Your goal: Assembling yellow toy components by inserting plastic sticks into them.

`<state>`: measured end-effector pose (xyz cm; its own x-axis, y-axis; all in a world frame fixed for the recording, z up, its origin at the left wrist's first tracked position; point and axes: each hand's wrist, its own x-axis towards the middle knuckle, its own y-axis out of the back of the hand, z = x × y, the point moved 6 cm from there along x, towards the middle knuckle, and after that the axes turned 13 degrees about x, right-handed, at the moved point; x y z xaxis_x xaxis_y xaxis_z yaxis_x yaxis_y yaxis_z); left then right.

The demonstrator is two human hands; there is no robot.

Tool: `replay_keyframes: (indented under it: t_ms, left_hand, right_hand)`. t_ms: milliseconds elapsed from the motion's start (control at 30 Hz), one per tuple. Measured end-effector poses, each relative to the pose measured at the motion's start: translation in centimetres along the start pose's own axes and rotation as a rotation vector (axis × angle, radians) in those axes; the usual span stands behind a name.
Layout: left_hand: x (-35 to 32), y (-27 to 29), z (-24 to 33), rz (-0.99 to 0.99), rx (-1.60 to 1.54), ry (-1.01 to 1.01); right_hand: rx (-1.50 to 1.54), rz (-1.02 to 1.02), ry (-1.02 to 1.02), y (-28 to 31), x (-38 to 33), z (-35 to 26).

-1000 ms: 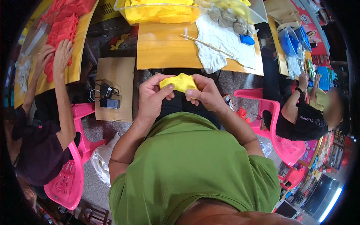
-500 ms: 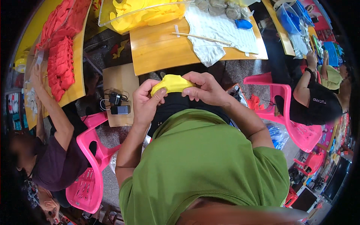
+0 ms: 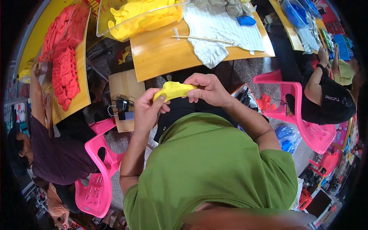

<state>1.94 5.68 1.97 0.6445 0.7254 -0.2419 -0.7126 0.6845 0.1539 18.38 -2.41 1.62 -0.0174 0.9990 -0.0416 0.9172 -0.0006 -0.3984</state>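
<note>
A soft, thin yellow piece (image 3: 175,90), perhaps rubber or cloth, is stretched sideways between my hands in front of my green shirt. Its exact kind I cannot tell. My left hand (image 3: 150,105) pinches the left end, with the thumb on top. At the other end, my right hand (image 3: 209,90) grips it between thumb and curled fingers. The piece hangs in the air just short of the wooden table (image 3: 159,57). Similar yellow pieces (image 3: 147,17) fill a clear plastic bin (image 3: 115,35) at the table's far left.
On the table lie a white cloth (image 3: 211,34), thin wooden sticks (image 3: 201,38) and a small blue piece (image 3: 246,20). Red bundles (image 3: 65,78) are piled on the left table. Pink chairs (image 3: 97,168) flank me, and co-workers sit on both sides. A cardboard sheet (image 3: 124,90) holds chargers.
The yellow piece has tilted, its right end higher, and narrowed somewhat. Both hands keep hold. My view has shifted slightly, and the co-worker at left leans differently.
</note>
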Motion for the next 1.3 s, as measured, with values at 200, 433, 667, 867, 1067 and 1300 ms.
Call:
replay_keyframes:
  t_ms: [200,433,667,867,1067,1300]
  left_hand:
    - [1.1,-1.3,0.3,-0.065,-0.134,-0.009]
    - [0.5,-1.5,2.3,-0.044,-0.246,-0.206]
    - [-0.1,-2.5,2.7,0.115,-0.096,-0.339]
    - [-0.4,-1.8,3.1,0.183,0.224,-0.434]
    - [-0.4,-1.4,3.3,0.205,-0.293,-0.318]
    - [0.0,-1.3,1.9,0.109,-0.174,-0.167]
  right_hand:
    - [-0.023,-0.003,0.128,0.1,1.1,-0.3]
    - [-0.026,0.116,-0.02,-0.5,1.2,-0.8]
    - [0.214,0.11,-0.112,-1.4,1.5,0.3]
    - [0.5,0.041,-0.214,-2.4,1.8,1.9]
    - [0.385,0.105,-0.081,-2.1,1.8,1.2]
    - [0.142,0.243,0.062,-1.0,1.1,0.5]
